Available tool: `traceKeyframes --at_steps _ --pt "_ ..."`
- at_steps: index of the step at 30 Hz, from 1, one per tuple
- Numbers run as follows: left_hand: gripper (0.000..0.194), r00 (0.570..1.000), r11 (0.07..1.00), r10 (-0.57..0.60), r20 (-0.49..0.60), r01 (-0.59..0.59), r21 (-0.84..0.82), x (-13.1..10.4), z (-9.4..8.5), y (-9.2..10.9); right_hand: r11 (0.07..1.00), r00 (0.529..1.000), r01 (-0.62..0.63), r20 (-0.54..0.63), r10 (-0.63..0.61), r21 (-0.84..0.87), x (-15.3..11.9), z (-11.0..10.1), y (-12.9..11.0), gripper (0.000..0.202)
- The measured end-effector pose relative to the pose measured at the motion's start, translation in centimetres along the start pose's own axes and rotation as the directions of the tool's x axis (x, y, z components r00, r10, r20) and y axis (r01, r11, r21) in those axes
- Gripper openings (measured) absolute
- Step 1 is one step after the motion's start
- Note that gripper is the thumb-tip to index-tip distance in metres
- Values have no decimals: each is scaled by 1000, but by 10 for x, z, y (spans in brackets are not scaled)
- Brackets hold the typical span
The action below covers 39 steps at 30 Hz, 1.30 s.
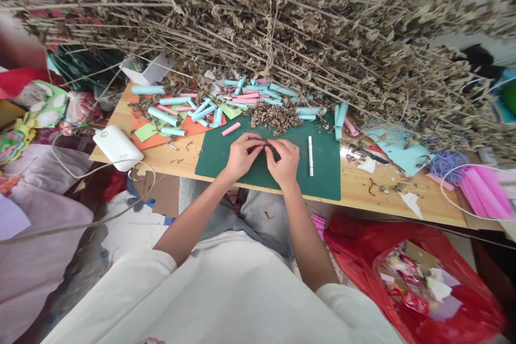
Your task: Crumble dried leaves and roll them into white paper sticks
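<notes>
Over the green mat [322, 172], my left hand [242, 157] and my right hand [283, 161] meet at the fingertips. Both are closed in a pinch, and whatever lies between the tips is too small to make out. Just beyond them is a heap of crumbled dry leaves [276, 118]. A pink paper roll [231, 129] rests on the mat left of the heap. To the right of my right hand, a white tube [310, 156] lies upright in the view on the mat. Several blue paper rolls [173, 100] and pink ones are scattered behind.
Dried leafy stalks [258, 21] cover the back of the wooden table [371, 193]. A white power bank [117, 148] with a cable sits at the left edge. A black pen [368, 153] and torn blue paper [403, 145] lie right. A red bag [363, 242] hangs below.
</notes>
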<state>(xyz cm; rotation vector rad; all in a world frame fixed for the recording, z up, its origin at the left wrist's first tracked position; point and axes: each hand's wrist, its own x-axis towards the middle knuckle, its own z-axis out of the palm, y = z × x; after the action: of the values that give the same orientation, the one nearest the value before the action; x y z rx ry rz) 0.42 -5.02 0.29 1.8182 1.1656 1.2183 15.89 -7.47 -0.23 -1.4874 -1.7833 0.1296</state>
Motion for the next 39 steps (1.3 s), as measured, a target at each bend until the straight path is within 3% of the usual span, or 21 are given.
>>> traceKeyframes --at_steps 6,16,20,28,32,39 --pt "14 1000 999 -21 16 22 -42 -1 0 1 1000 1000 13 19 -13 6 0 2 2 19" --pt "17 979 961 -203 -14 196 -196 -4 4 -3 1000 1000 -12 -7 12 11 0 1 1 17" --pt "15 985 965 -174 -7 169 -200 -3 1 2 1000 1000 -8 -17 8 15 0 -1 0 20" --pt "14 983 946 -118 144 155 -284 -3 -6 6 999 988 39 152 -38 -9 2 -5 -4 46" --pt "15 976 942 -99 194 155 -297 -3 -7 7 998 989 61 132 -64 30 2 -3 -1 32" --pt "14 990 961 -86 110 111 -254 -1 -5 7 992 1000 -3 29 -1 124 0 -1 2 18"
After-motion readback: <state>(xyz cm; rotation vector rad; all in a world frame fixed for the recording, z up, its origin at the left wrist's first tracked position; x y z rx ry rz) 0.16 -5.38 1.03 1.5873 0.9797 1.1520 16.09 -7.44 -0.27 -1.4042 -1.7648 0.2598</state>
